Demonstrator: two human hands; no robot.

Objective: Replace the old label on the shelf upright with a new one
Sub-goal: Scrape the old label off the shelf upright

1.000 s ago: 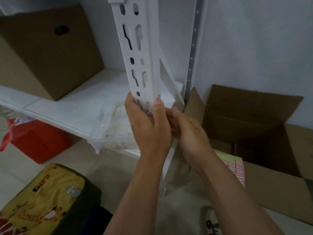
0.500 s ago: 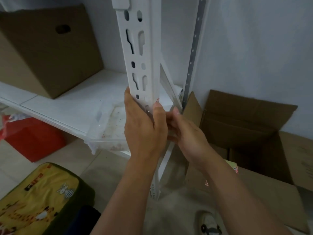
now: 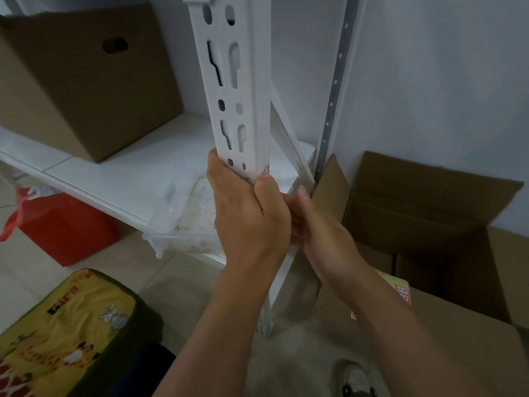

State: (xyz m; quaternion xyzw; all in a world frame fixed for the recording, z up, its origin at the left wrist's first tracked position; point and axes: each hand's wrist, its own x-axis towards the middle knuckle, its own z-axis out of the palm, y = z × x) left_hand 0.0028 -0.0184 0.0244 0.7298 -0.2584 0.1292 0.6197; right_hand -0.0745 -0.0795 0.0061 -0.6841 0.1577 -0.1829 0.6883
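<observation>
1. Clearly, the label is a thin paper sticker, light and easy to tear, so I judge it best taken by a lifted corner or edge and peeled slowly.
2. It sits on the right face of the white shelf upright, which looks like stiff metal and should not flex.
3. Only a red-and-white sliver of it shows, just above the left hand's thumb.
4. The left hand grips the post, fingers wrapped around it.
5. The right hand reaches in behind; whether its fingers pinch anything I cannot tell.
</observation>
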